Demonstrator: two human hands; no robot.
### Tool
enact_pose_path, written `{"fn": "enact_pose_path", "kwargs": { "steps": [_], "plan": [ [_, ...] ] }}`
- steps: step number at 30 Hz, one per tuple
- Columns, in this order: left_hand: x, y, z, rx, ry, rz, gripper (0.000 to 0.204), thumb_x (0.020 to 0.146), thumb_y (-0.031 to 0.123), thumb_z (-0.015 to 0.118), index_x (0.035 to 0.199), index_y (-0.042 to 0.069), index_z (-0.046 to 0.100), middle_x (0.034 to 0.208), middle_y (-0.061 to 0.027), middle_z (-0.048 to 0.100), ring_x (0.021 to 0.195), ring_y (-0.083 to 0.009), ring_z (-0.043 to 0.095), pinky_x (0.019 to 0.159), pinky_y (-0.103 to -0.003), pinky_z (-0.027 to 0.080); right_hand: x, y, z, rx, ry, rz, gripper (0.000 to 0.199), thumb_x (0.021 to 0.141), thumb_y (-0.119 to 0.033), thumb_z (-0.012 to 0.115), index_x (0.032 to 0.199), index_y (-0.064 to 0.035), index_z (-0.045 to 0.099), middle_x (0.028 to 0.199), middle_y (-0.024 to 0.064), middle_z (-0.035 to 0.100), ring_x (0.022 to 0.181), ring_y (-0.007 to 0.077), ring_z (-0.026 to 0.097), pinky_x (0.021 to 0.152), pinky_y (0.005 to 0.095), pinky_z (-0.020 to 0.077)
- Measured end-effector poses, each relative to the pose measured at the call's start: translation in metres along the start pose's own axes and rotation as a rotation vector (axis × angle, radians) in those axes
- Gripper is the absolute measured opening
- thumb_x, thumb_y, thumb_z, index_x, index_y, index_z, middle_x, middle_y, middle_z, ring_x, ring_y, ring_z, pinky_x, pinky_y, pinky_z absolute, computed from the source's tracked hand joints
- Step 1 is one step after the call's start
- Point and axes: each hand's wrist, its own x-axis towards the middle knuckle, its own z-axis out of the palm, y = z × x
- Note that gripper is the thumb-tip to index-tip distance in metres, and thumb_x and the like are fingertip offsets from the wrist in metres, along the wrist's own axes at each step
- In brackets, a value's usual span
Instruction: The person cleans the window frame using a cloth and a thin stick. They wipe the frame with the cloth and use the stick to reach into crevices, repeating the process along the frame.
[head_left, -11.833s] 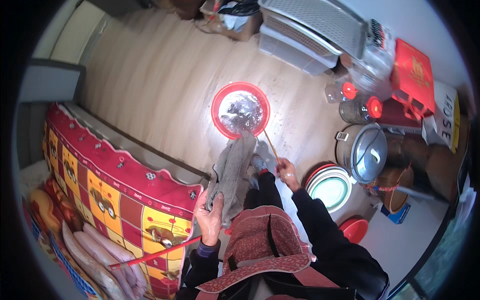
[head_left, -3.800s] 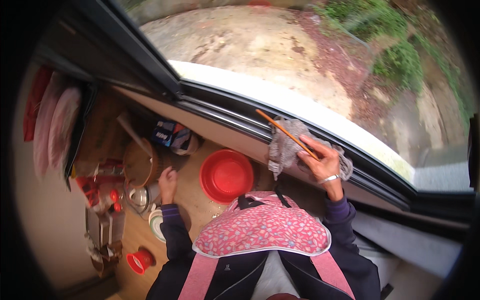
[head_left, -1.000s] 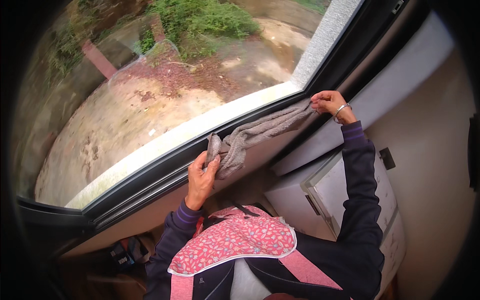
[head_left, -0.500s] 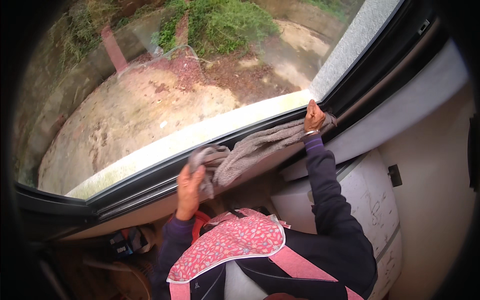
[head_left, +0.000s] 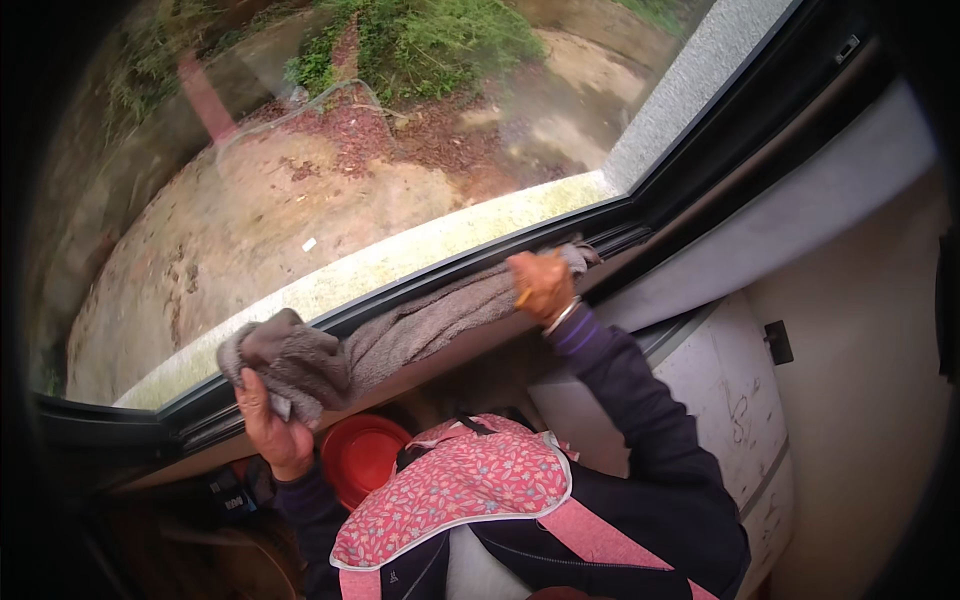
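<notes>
A long grey-brown towel (head_left: 430,318) lies along the dark lower frame (head_left: 400,290) of a window. At its left end my left hand (head_left: 273,432) holds a bunched, folded part of the cloth, thumb up against it. My right hand (head_left: 545,286) is closed on the towel near its right end, close to the window's right corner. A bracelet circles that wrist. The stretch of towel between my hands rests against the sill, slightly slack.
Through the glass (head_left: 330,220) I see bare ground, leaves and a green shrub. Below the sill stands a red basin (head_left: 362,462). A white cabinet (head_left: 730,400) is at the right, with a pale curtain (head_left: 790,220) above it. I wear a pink floral apron (head_left: 470,475).
Both hands have moved left along the window frame, taking the towel with them. More of the red basin shows now, and the frame's right corner is uncovered.
</notes>
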Motion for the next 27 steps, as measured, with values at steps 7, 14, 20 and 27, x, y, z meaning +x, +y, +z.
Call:
{"fn": "enact_pose_path", "kwargs": {
  "steps": [7, 14, 20, 27],
  "plan": [
    [-0.021, -0.031, 0.043, 0.0, -0.216, -0.406, 0.024, 0.092, 0.017, 0.052, 0.11, 0.002, 0.052, 0.07, 0.0007, 0.056, 0.047, -0.0069, 0.043, 0.045, -0.024, 0.04, -0.037, 0.147, -0.071, -0.259, -0.07, 0.039, 0.024, 0.087, -0.012, 0.052, 0.065, -0.0046, 0.053, 0.053, 0.016, 0.049, 0.047, 0.0321, 0.052, 0.044, 0.0417, 0.0387],
    [-0.03, -0.046, 0.046, 0.185, -0.445, -0.555, 0.021, 0.087, 0.015, 0.061, 0.099, -0.001, 0.061, 0.078, 0.0002, 0.059, 0.067, -0.0046, 0.049, 0.06, -0.02, 0.039, -0.01, 0.142, -0.086, 0.56, 0.82, 0.684, 0.047, 0.095, -0.034, 0.044, 0.058, -0.0147, 0.022, 0.049, -0.0055, 0.019, 0.042, 0.0053, 0.018, 0.04, 0.0246, 0.0116],
    [-0.017, -0.041, 0.034, 0.014, -0.436, -0.62, 0.021, 0.086, 0.016, 0.06, 0.1, 0.0, 0.061, 0.075, 0.0019, 0.056, 0.063, -0.0047, 0.046, 0.058, -0.021, 0.036, -0.019, 0.037, -0.035, 0.657, 0.793, 0.59, 0.044, 0.097, -0.024, 0.04, 0.057, -0.0126, 0.026, 0.05, -0.0036, 0.022, 0.043, 0.0078, 0.021, 0.044, 0.0261, 0.0163],
    [-0.01, -0.046, 0.051, 0.084, -0.507, -0.697, 0.021, 0.087, 0.017, 0.061, 0.099, -0.001, 0.06, 0.071, 0.004, 0.051, 0.061, -0.0043, 0.04, 0.057, -0.021, 0.031, -0.013, 0.103, -0.065, -0.21, 0.275, 0.25, 0.041, 0.095, -0.019, 0.041, 0.058, -0.0011, 0.039, 0.051, 0.0165, 0.037, 0.044, 0.0331, 0.039, 0.045, 0.0413, 0.0274]
  ]
}}
